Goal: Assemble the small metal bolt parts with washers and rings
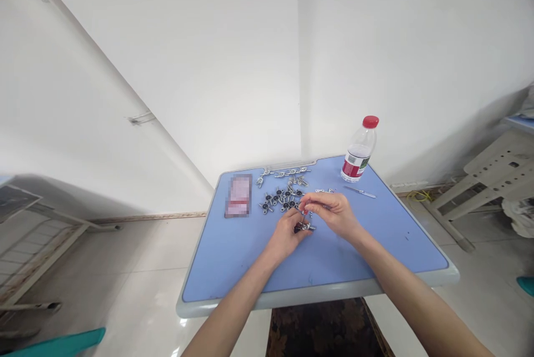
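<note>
My left hand [287, 232] is closed around a small metal fitting [307, 227] on the blue tabletop, its fingers covering part of it. In my right hand [336, 213], thumb and fingertips pinch a small screwdriver [306, 208] with a reddish handle. Its thin shaft points down at the fitting. Just beyond my hands lies a cluster of metal fittings with black round centres [276, 199]. Farther back are several plain silver metal parts [294, 171]. Small bits [325, 191] lie behind my right hand, partly hidden by it.
A water bottle with a red cap [357, 159] stands at the back right of the table [334, 268]. Near it lies a slim metal tool [359, 192]. A blurred-out flat rectangular object [238, 196] lies at the left. The white wall [250, 68] rises behind the table.
</note>
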{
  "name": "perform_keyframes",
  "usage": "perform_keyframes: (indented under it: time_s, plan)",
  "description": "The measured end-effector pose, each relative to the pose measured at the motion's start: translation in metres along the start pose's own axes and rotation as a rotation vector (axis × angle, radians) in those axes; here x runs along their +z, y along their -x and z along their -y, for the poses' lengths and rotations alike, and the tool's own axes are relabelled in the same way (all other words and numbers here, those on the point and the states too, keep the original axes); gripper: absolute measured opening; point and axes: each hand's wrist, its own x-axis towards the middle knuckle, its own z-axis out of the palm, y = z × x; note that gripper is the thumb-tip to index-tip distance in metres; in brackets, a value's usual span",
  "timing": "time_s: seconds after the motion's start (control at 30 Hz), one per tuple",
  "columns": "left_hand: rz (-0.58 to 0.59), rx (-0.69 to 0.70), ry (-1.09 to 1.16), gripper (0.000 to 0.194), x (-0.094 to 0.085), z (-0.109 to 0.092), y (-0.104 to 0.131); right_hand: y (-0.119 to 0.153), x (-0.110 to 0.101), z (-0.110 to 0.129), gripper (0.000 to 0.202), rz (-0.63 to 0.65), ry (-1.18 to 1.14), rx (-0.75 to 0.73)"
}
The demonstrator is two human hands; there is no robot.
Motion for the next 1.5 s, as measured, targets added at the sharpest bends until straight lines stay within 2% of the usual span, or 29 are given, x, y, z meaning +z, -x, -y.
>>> perform_keyframes:
  time_s: [0.13,0.27,0.33,0.73,1.5]
  plan:
    - [-0.01,0.006,-0.013,0.006,0.0,-0.001,0.0,0.0,-0.001,0.001,0.013,-0.037,0.009,-0.015]
    - [-0.008,-0.002,-0.052,0.005,-0.001,-0.002,0.001,-0.001,-0.008,-0.003,0.015,-0.196,-0.107,-0.053]
    - [0.007,0.004,-0.043,0.005,-0.002,-0.001,0.001,-0.002,-0.012,-0.005,0.017,-0.234,-0.099,-0.07]
    - [0.01,0.018,-0.039,0.007,-0.001,0.0,0.0,-0.003,-0.011,-0.007,0.017,-0.11,0.023,-0.066]
    - [0.005,0.021,-0.039,0.005,-0.002,-0.001,0.0,-0.004,-0.011,-0.006,0.018,-0.094,0.078,-0.1]
